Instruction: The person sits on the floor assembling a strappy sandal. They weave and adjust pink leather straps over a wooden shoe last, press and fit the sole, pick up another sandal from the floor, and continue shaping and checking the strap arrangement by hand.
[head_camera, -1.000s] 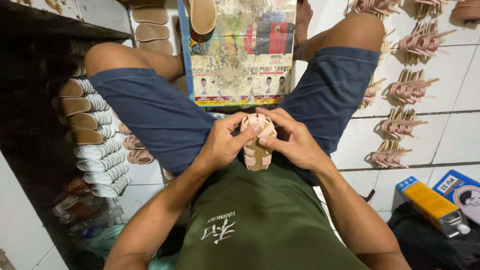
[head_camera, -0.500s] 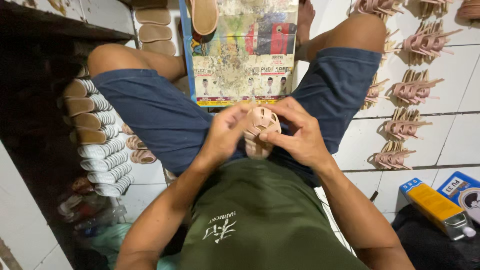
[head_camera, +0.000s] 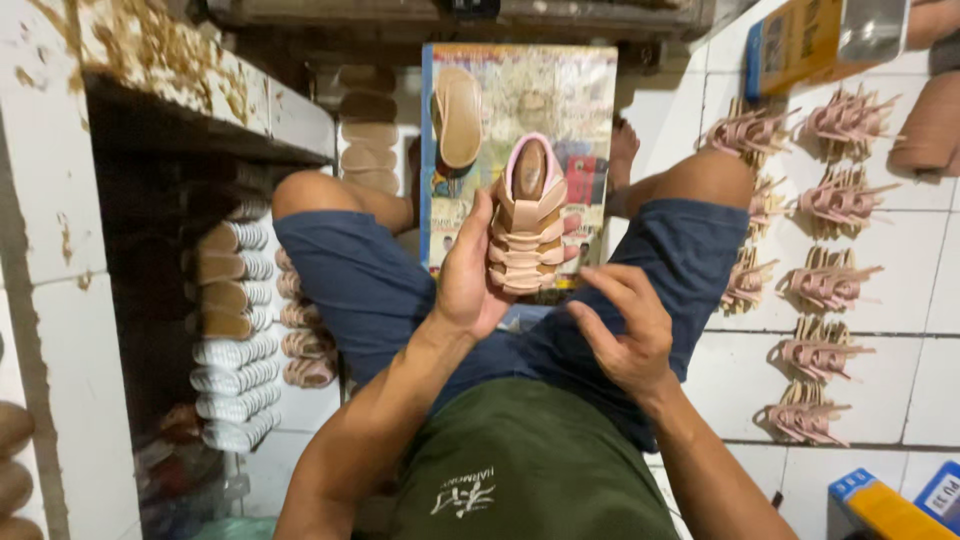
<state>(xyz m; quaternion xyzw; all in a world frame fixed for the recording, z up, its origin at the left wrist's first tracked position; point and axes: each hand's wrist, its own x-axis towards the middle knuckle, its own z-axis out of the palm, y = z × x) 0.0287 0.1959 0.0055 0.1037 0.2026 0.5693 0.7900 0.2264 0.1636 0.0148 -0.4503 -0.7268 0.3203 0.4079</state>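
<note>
My left hand (head_camera: 468, 278) holds a small pink strappy sandal (head_camera: 527, 218) up in front of me, toe end toward me, its brown insole showing at the heel. My right hand (head_camera: 628, 326) hovers just below and right of the sandal, fingers spread, holding nothing. I sit with knees apart in blue shorts and a green shirt. A colourful printed board (head_camera: 520, 110) lies between my legs with a tan sole (head_camera: 459, 116) resting on it.
Stacks of tan and white soles (head_camera: 235, 340) fill a dark shelf at my left. Several pink strap uppers (head_camera: 820, 285) lie on the white tiled floor at right. A yellow and blue box (head_camera: 880, 505) sits at the lower right, another box (head_camera: 810, 40) at the top right.
Both hands were working the sandal close to my lap. Now my left hand has lifted it up alone and my right hand has let go.
</note>
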